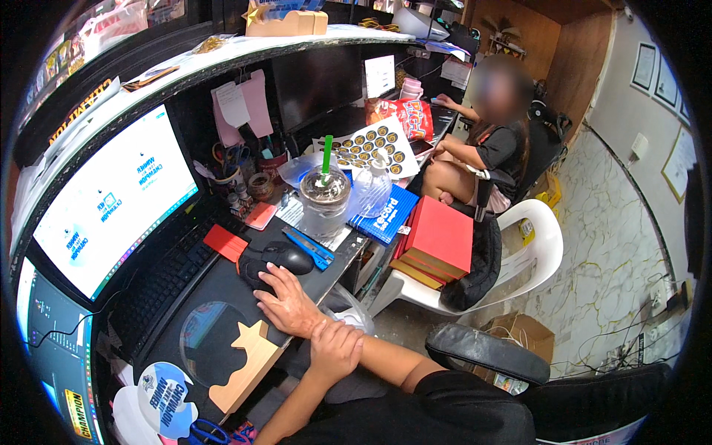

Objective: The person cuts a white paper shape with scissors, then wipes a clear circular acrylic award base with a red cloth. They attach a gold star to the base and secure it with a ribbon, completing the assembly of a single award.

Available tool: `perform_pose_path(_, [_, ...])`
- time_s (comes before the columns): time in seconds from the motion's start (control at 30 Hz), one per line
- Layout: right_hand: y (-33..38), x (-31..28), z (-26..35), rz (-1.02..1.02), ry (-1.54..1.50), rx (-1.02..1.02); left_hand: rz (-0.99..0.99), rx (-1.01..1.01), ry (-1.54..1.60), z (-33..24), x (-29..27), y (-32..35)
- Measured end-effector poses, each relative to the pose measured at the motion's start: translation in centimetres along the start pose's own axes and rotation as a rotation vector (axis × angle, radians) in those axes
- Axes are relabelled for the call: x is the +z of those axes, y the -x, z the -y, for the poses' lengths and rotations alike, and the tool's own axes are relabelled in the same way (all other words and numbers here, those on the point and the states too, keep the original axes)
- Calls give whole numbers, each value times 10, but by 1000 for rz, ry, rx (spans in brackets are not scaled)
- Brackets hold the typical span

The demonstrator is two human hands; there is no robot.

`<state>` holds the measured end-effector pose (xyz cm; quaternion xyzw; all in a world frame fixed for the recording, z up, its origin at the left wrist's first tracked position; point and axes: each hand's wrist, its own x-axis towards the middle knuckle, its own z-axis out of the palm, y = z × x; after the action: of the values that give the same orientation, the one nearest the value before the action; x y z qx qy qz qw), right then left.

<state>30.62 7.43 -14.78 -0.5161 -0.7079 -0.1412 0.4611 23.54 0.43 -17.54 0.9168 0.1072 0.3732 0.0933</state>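
My right hand [291, 305] lies palm down with fingers stretched out beside a black computer mouse [289, 256]. Its fingertips reach the dark pad at the mouse's near side; whether they touch the mouse I cannot tell. My left hand [337, 348] is wrapped round my right wrist. Close by stands a light wooden stand [248, 363] with a star on top, next to a clear round disc [211, 337]. A red card [225, 242] lies beyond the black keyboard [159, 293]. Right of the mouse is a blue cutter knife [310, 248]. A lit monitor [111, 200] fills the left side.
A lidded clear cup [324, 200] with green straw stands near a sticker sheet [374, 148] and blue record book [386, 213]. Red books [441, 237] sit on a white chair [545, 230]. Another person [493, 141] sits farther back. Blue scissors [208, 432] lie at lower left.
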Motion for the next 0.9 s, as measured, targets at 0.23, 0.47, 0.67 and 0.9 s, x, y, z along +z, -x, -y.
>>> perform_pose_path(0.23, [0,0,1,-4,-5,9,-18,6,15,2,3,3])
perform_pose_path(0.47, [-1,-1,1,-2,5,2,-3,3,7,1,1,2])
perform_pose_path(0.67, [-1,0,1,-15,4,0,1,5,4,0,-1,0])
perform_pose_path(0.9, [-1,-1,0,-13,-6,4,-5,6,-9,-1,0,-1])
